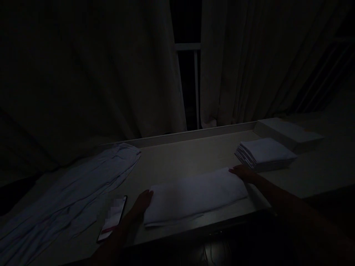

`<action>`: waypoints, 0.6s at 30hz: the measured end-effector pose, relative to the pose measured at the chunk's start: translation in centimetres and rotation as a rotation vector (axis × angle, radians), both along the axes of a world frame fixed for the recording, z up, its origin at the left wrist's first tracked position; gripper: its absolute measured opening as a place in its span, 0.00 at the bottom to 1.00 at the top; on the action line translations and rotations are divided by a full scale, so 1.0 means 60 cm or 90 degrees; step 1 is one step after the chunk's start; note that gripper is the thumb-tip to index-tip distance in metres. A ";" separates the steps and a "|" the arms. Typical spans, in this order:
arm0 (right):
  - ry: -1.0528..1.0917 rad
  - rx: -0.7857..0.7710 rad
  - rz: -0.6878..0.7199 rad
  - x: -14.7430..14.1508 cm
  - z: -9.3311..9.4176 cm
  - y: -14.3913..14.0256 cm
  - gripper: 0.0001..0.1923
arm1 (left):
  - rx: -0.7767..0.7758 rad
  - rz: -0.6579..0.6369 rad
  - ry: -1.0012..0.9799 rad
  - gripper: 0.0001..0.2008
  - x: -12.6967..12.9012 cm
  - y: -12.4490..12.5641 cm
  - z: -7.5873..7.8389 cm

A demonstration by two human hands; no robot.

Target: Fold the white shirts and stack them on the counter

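Observation:
A white cloth, folded into a long flat rectangle, lies along the front of the pale tabletop. At its left end, my left hand grips the edge with the thumb on top. My right hand pinches the far right corner, fingers partly hidden behind the cloth. To the right stands a neat stack of folded white cloths, close to my right hand. A phone with a lit screen lies beside my left forearm.
Loose, rumpled white cloths spread over the left side of the table. At the back right sits a pale box-like block. Long curtains hang behind the table's raised back edge, with a dark gap between them. The room is very dim.

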State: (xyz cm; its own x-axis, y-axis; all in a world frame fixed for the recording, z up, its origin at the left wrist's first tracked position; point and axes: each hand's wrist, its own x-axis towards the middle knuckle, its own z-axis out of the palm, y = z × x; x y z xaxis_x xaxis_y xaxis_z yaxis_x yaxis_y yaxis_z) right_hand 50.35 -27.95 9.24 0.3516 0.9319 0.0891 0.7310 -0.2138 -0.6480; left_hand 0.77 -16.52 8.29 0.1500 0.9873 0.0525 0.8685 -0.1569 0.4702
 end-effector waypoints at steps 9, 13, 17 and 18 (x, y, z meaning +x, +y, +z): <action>0.277 -0.252 0.028 0.025 -0.034 -0.038 0.31 | -0.279 -0.058 -0.266 0.35 -0.065 -0.026 -0.049; 0.367 -0.331 0.057 0.050 -0.057 -0.076 0.26 | -0.343 -0.031 -0.421 0.48 -0.094 -0.044 -0.083; 0.315 -0.301 0.023 0.053 -0.071 -0.086 0.22 | -0.298 -0.029 -0.402 0.46 -0.084 -0.048 -0.099; 0.326 -0.288 0.021 0.052 -0.069 -0.085 0.22 | -0.277 -0.023 -0.375 0.46 -0.080 -0.047 -0.102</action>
State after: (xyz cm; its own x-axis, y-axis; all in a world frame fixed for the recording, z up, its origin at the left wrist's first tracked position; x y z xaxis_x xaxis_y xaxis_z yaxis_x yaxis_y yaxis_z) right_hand 53.46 -33.06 5.11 0.2160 0.8490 -0.4823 0.3666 -0.5283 -0.7659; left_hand -4.00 -19.36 2.18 0.2501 0.9324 -0.2609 0.4506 0.1264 0.8837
